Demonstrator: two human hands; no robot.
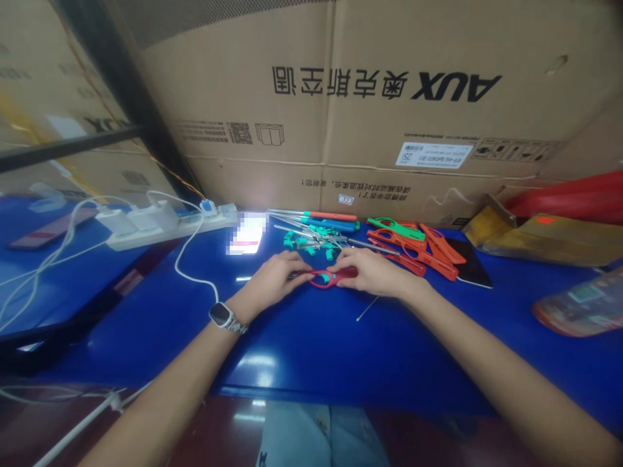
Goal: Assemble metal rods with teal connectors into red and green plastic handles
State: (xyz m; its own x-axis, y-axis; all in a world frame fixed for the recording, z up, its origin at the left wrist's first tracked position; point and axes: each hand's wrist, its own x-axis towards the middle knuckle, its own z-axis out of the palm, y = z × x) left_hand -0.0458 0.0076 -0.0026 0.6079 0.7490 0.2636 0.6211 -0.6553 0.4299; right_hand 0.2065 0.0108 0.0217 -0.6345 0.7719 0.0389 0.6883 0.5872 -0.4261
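Note:
Over the blue table, my left hand and my right hand hold a red long-necked lighter between them. A teal trigger shows in the loop of its handle. My left fingers pinch the end with the metal tube, and my right fingers close round the other end. Just behind lies a pile of metal tubes with teal parts. Beyond it are long-necked lighters with an orange handle and a blue handle. Right of the pile, several orange handle shells and a green shell are heaped.
A white power strip with chargers and cables stands at the left, beside a lit phone. A dark tablet or phone lies partly under the shells. At right are an open carton and a clear bottle. A large cardboard box backs the table.

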